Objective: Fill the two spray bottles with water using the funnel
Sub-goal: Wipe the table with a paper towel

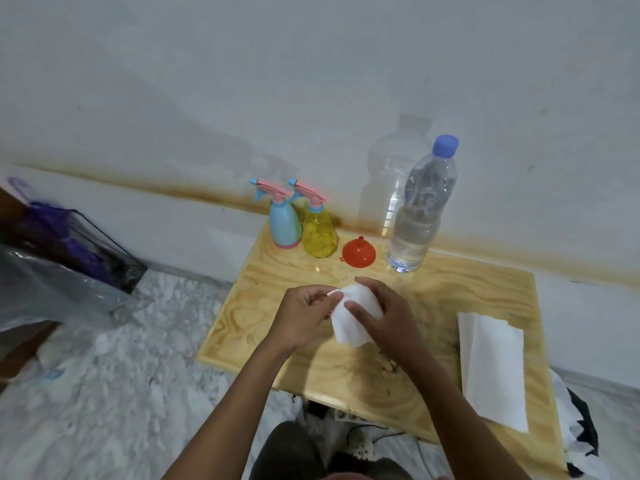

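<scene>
A blue spray bottle and a yellow spray bottle, both with pink trigger heads on, stand side by side at the far left of the wooden table. A red funnel lies mouth-down just right of them. A clear water bottle with a blue cap stands right of the funnel, partly full. Over the table's middle, my left hand and my right hand both hold a white paper tissue between them.
A folded white paper towel lies on the table's right side. The wall runs just behind the bottles. A black wire basket with a purple item and grey plastic sheeting sit on the floor at left. Cables lie under the table's near edge.
</scene>
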Motion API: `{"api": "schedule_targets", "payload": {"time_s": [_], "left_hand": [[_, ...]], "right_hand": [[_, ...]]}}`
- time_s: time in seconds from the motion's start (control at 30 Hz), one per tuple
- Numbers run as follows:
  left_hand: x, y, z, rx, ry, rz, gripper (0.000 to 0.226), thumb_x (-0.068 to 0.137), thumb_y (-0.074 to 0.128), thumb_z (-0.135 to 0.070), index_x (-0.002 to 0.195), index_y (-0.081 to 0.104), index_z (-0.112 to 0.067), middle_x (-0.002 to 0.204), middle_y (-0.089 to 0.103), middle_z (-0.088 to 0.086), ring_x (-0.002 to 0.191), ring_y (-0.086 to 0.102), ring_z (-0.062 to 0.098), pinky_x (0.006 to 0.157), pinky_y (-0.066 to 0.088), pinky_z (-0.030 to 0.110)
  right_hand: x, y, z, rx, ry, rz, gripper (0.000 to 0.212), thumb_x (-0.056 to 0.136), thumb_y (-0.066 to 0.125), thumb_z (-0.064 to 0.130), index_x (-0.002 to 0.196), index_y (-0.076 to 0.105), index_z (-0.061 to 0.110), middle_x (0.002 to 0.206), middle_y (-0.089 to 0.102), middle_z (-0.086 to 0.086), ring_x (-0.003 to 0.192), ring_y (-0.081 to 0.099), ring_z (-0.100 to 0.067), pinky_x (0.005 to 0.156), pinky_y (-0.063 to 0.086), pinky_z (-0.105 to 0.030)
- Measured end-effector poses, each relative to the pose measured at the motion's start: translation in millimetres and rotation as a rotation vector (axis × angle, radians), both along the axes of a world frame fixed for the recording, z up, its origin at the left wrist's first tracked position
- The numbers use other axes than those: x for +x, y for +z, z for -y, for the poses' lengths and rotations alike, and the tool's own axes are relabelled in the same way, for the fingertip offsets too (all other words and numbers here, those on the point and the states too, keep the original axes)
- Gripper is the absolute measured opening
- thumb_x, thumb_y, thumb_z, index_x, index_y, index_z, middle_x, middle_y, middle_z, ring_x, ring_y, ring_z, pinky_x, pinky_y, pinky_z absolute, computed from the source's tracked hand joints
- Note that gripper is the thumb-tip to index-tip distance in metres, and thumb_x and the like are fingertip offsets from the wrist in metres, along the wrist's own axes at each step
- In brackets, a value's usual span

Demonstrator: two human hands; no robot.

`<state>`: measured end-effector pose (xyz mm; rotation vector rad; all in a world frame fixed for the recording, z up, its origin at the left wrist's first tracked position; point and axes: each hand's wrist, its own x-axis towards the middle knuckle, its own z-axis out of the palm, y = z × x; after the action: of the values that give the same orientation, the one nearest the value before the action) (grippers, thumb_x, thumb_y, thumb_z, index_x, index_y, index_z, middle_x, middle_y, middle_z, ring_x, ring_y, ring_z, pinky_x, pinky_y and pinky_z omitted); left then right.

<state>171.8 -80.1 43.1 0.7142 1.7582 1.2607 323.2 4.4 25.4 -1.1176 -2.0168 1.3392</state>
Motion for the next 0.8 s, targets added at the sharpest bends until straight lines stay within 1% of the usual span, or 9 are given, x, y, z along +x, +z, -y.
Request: {"api": "schedule_targets", "payload": {"time_s": [0.1, 0.2, 0.27, 0.33, 0.47, 0.53, 0.6, 0.7, 0.8], "left_hand": [[-17.4, -5.3, 8.8, -0.037, 0.068, -0.008, 0.009, 0.091, 0.070, -0.011, 0.093, 0.078, -0.011, 0.086, 0.075, 0.008, 0.072, 0.064, 0.010, 0.067, 0.053, 0.019], [-43.5, -15.8, 15.7, -0.077, 0.137, -0.047, 0.007, 0.089, 0.072, -0.015, 0.091, 0.078, -0.018, 0.084, 0.073, 0.000, 0.065, 0.062, 0.003, 0.063, 0.050, 0.012], [-65.4, -27.5, 18.5, -0.127, 0.181, -0.110, 0.013, 0.086, 0.075, -0.021, 0.099, 0.077, -0.019, 0.081, 0.071, -0.007, 0.063, 0.058, -0.001, 0.061, 0.048, 0.012], [-86.1, -39.0, 18.5, -0.183, 0.213, -0.182, 0.029, 0.086, 0.076, -0.024, 0.112, 0.073, -0.013, 0.091, 0.072, -0.005, 0.070, 0.059, -0.001, 0.066, 0.049, 0.015], [-128.3, -67.3, 9.6, -0.318, 0.152, -0.351, 0.055, 0.084, 0.078, -0.025, 0.133, 0.058, -0.008, 0.130, 0.059, 0.008, 0.109, 0.057, 0.016, 0.091, 0.043, 0.018], [-151.6, -90.1, 4.0, -0.416, 0.080, -0.434, 0.071, 0.078, 0.080, -0.040, 0.137, 0.053, -0.012, 0.136, 0.053, 0.008, 0.125, 0.053, 0.022, 0.099, 0.042, 0.023], [-171.4, -112.2, 2.8, -0.548, 0.013, -0.488, 0.086, 0.069, 0.078, -0.059, 0.138, 0.048, -0.016, 0.137, 0.050, 0.009, 0.128, 0.051, 0.025, 0.098, 0.044, 0.028], [-189.3, -131.5, 3.9, -0.711, -0.098, -0.490, 0.107, 0.062, 0.075, -0.066, 0.145, 0.033, -0.013, 0.147, 0.039, 0.015, 0.132, 0.046, 0.032, 0.101, 0.049, 0.045], [-201.8, -148.3, 7.1, -0.695, -0.127, -0.474, 0.120, 0.044, 0.066, -0.076, 0.141, 0.036, -0.011, 0.134, 0.055, 0.012, 0.117, 0.059, 0.030, 0.091, 0.056, 0.046]], "right_hand": [[-17.2, -10.0, 2.6, -0.007, 0.050, 0.041, 0.040, 0.091, 0.067, 0.027, 0.131, 0.061, 0.025, 0.125, 0.063, 0.014, 0.110, 0.059, -0.004, 0.092, 0.047, -0.019], [-38.7, -22.4, -0.5, -0.045, 0.049, 0.070, 0.038, 0.093, 0.065, 0.023, 0.130, 0.063, 0.020, 0.118, 0.062, 0.012, 0.106, 0.058, -0.002, 0.079, 0.037, 0.003], [-55.9, -32.9, -7.6, -0.057, 0.049, 0.101, 0.036, 0.091, 0.066, 0.020, 0.127, 0.066, 0.018, 0.117, 0.067, 0.007, 0.105, 0.060, -0.004, 0.075, 0.035, 0.006], [-75.4, -47.0, -18.0, -0.023, 0.066, 0.159, 0.032, 0.090, 0.066, 0.018, 0.122, 0.069, 0.016, 0.116, 0.070, 0.001, 0.104, 0.062, -0.010, 0.074, 0.036, -0.001], [-115.9, -86.2, -39.5, 0.137, 0.112, 0.362, 0.031, 0.094, 0.058, 0.021, 0.123, 0.068, 0.018, 0.117, 0.059, -0.009, 0.110, 0.056, -0.023, 0.083, 0.036, -0.022], [-134.1, -103.7, -47.3, 0.190, 0.094, 0.436, 0.032, 0.095, 0.055, 0.021, 0.125, 0.066, 0.019, 0.119, 0.054, -0.011, 0.115, 0.050, -0.027, 0.092, 0.040, -0.031], [-151.0, -115.1, -52.9, 0.292, 0.097, 0.508, 0.031, 0.095, 0.055, 0.017, 0.123, 0.068, 0.017, 0.117, 0.054, -0.014, 0.113, 0.048, -0.032, 0.095, 0.040, -0.036], [-166.9, -123.5, -58.7, 0.446, 0.083, 0.546, 0.027, 0.088, 0.064, 0.014, 0.113, 0.073, 0.019, 0.107, 0.059, -0.013, 0.101, 0.054, -0.035, 0.086, 0.047, -0.040], [-168.8, -131.6, -59.7, 0.504, 0.060, 0.554, 0.033, 0.083, 0.072, 0.019, 0.116, 0.071, 0.022, 0.106, 0.058, -0.012, 0.097, 0.055, -0.034, 0.085, 0.048, -0.042]]}}
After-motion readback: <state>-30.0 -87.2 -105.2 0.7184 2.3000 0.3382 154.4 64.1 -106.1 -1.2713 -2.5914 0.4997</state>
